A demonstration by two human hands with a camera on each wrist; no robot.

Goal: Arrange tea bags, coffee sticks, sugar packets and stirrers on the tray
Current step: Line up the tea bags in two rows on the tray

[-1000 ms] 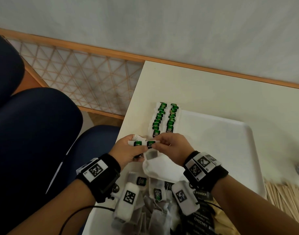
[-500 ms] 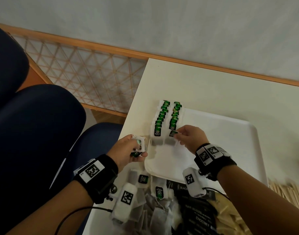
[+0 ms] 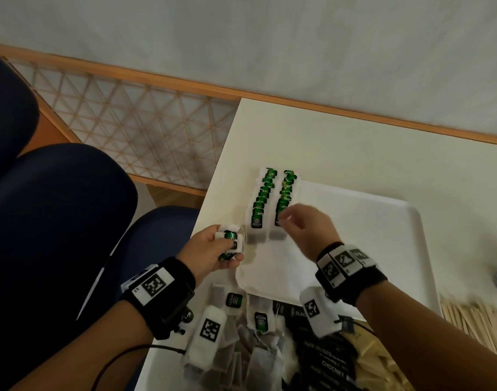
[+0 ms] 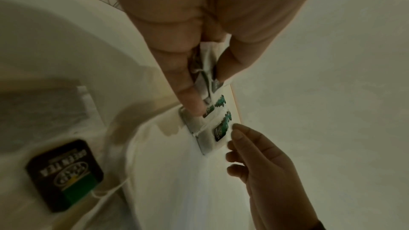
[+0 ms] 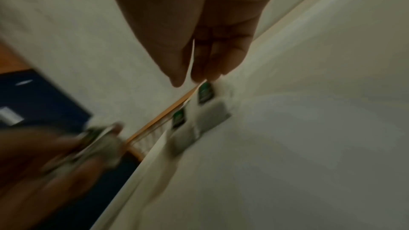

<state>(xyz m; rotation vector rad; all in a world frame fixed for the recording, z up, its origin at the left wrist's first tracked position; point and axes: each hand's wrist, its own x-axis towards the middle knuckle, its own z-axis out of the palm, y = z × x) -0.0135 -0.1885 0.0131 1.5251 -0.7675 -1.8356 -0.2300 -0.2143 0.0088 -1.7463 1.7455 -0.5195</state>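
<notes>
Tea bags (image 3: 272, 201) lie in two rows at the tray (image 3: 382, 221) left edge. We see the left hand (image 3: 210, 249) gripping a few more bags (image 3: 230, 240) just beside it — the right hand (image 3: 306, 230) hovers over the nearer row end, fingers loose, holding nothing.

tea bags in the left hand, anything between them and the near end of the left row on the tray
Nothing visible blocks that path. The left hand holds the tea bags just left of the tray, and the gap to the left row is open. The right hand hovers by the right row.
</notes>
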